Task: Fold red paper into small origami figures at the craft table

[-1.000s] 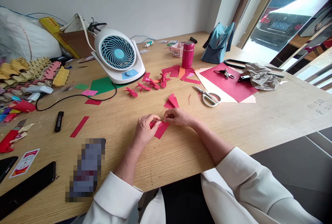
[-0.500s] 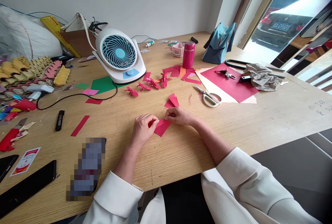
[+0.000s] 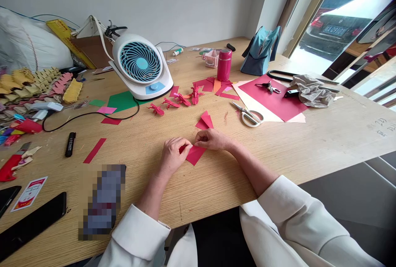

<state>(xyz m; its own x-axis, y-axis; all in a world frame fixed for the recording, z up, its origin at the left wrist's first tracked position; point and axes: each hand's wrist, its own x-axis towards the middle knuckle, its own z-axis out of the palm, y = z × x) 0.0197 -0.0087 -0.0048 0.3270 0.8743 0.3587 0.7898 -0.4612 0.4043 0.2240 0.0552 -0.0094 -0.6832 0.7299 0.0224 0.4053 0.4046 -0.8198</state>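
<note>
Between my hands, low over the wooden table, is a folded piece of red paper [image 3: 194, 155]. My left hand [image 3: 176, 151] pinches it at its left side, thumb against curled fingers. From the other side my right hand [image 3: 210, 139] grips its upper edge, fingers bent inward; the fingertips partly hide the folds. Just beyond my right hand lies another folded red paper piece [image 3: 205, 120]. Farther back stand several small red folded-paper figures [image 3: 182, 99] in a row. A pair of scissors [image 3: 249, 115] with white handles rests to the right.
A white fan [image 3: 140, 65] stands behind the figures, its black cable running left. Right of it are a pink flask [image 3: 224, 65], a blue bag [image 3: 261, 50] and red paper sheets [image 3: 275, 98]. A black marker [image 3: 70, 144], a red strip [image 3: 94, 150] and phones [image 3: 34, 226] lie left.
My hands have drawn closer together over the red paper, the left fingertips shifting slightly right. The paper's lower corner sits a little further right and lower. The view has shifted slightly.
</note>
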